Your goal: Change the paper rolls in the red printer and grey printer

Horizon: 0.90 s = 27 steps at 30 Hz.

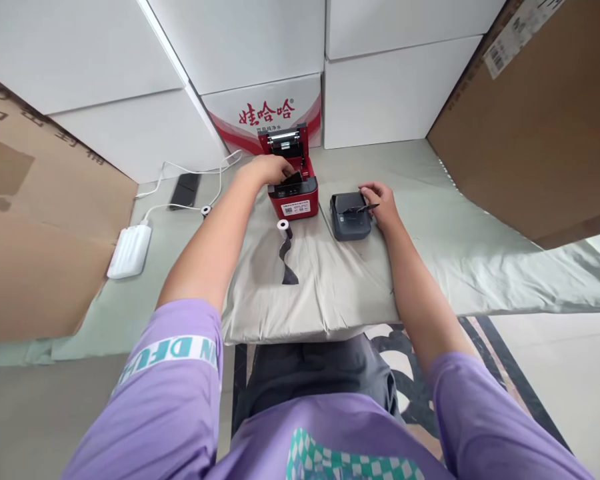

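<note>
A red and black label printer (300,205) stands with its lid raised against the boxes behind. My left hand (275,170) reaches into its bay, fingers curled together near a black part; what they grip is hidden. To the right lies a smaller dark grey printer (351,227). My right hand (380,200) rests at its right edge, fingers closed around a thin black pointed tool (366,209) that extends over the top. In front of the red printer stands a small paper roll (284,227), with a dark strip (286,263) trailing toward me.
On the left are a black phone (185,191), a white power strip (130,252) with white cables, and another small roll (206,211). Brown cartons (540,127) flank both sides; white boxes (380,87) line the back. Wrinkled pale cloth (330,293) covers the table.
</note>
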{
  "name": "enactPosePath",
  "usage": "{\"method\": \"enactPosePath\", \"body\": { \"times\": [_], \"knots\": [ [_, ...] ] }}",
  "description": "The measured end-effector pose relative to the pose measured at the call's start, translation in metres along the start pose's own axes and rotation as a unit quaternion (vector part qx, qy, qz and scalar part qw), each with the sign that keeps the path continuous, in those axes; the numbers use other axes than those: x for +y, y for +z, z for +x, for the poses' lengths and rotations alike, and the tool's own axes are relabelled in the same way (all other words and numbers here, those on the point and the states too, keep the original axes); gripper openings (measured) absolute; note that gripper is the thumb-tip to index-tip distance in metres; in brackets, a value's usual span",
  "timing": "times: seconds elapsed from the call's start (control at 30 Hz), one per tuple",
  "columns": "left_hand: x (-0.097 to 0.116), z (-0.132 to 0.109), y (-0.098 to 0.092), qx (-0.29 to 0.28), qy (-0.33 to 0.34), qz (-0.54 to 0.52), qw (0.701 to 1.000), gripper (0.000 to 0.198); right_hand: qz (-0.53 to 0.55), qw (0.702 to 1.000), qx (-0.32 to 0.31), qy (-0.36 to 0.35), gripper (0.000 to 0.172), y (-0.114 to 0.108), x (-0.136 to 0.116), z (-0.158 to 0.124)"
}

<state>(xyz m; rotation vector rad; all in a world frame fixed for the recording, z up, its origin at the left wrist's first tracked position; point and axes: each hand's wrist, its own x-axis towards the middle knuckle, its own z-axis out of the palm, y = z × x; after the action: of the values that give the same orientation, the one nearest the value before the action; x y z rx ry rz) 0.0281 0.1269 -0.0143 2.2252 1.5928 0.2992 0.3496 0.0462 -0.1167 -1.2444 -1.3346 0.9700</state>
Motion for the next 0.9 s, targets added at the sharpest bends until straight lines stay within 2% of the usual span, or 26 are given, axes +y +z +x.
{"method": "enactPosePath", "body": {
  "times": [0.1, 0.2, 0.27, 0.33, 0.4, 0.5, 0.57, 0.63, 0.77, 0.83, 0.9],
  "knots": [
    [0.009, 0.015, 0.001, -0.04, -0.023, 0.087, 0.995, 0.028, 0.004, 1.0, 0.002, 0.004, 0.048, 0.0, -0.002, 0.0],
    [0.016, 0.004, -0.001, -0.004, 0.022, 0.08, 0.997, 0.027, 0.006, 1.0, 0.0, 0.012, 0.043, 0.001, -0.004, -0.001],
    [0.019, -0.019, -0.011, 0.042, 0.057, 0.052, 0.996, 0.03, 0.007, 1.0, -0.001, 0.012, 0.041, 0.001, -0.004, 0.0],
    [0.019, -0.051, -0.026, 0.092, 0.066, 0.015, 0.993, 0.034, 0.007, 1.0, -0.001, 0.007, 0.04, 0.001, -0.004, 0.0],
    [0.016, -0.088, -0.043, 0.141, 0.041, -0.033, 0.989, 0.037, 0.007, 1.0, 0.0, 0.002, 0.04, 0.001, -0.003, 0.001],
    [0.001, -0.139, -0.058, 0.168, -0.019, -0.086, 0.982, 0.044, 0.005, 1.0, 0.005, 0.004, 0.039, 0.001, -0.001, 0.001],
    [-0.012, -0.163, -0.057, 0.145, -0.062, -0.087, 0.984, 0.051, 0.003, 1.0, 0.008, 0.007, 0.039, 0.001, -0.001, 0.001],
    [-0.026, -0.178, -0.048, 0.092, -0.092, -0.038, 0.991, 0.053, 0.002, 1.0, 0.009, 0.008, 0.038, 0.002, -0.002, 0.001],
    [-0.045, -0.19, -0.017, -0.014, -0.083, 0.103, 0.991, 0.039, 0.006, 1.0, 0.009, 0.009, 0.036, 0.002, -0.004, 0.0],
    [-0.047, -0.191, -0.006, -0.034, -0.071, 0.142, 0.987, 0.035, 0.009, 1.0, 0.011, 0.01, 0.036, 0.002, -0.004, 0.0],
    [-0.043, -0.193, -0.001, -0.025, -0.063, 0.182, 0.981, 0.035, 0.009, 1.0, 0.011, 0.011, 0.037, 0.002, -0.004, 0.0]
  ]
}}
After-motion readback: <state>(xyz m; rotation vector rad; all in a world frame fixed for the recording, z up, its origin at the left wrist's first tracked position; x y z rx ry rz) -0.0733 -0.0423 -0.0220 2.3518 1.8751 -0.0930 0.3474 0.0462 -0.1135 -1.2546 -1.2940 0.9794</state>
